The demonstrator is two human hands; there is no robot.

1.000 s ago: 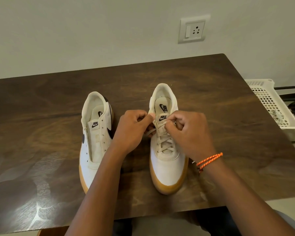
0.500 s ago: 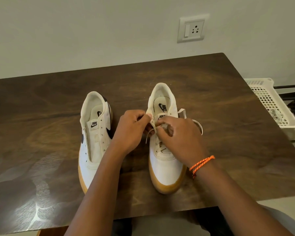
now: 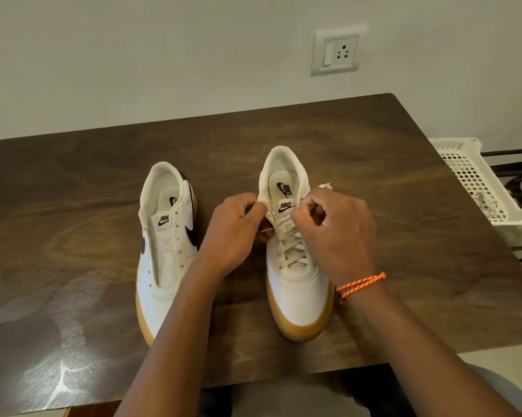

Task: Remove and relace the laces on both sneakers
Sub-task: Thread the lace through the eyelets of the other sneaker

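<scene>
Fists curled: my left hand and right hand each pinch the lace over the right sneaker, on a dark wooden table against a pale wall.

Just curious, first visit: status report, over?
Both hands, left hand and right hand, pinching lace on right sneaker. Left sneaker unlaced. Nothing blocking.

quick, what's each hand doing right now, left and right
Left hand: pinching the lace at the top left eyelet of the laced sneaker.
Right hand: fingers curled round the lace's other end.
</scene>
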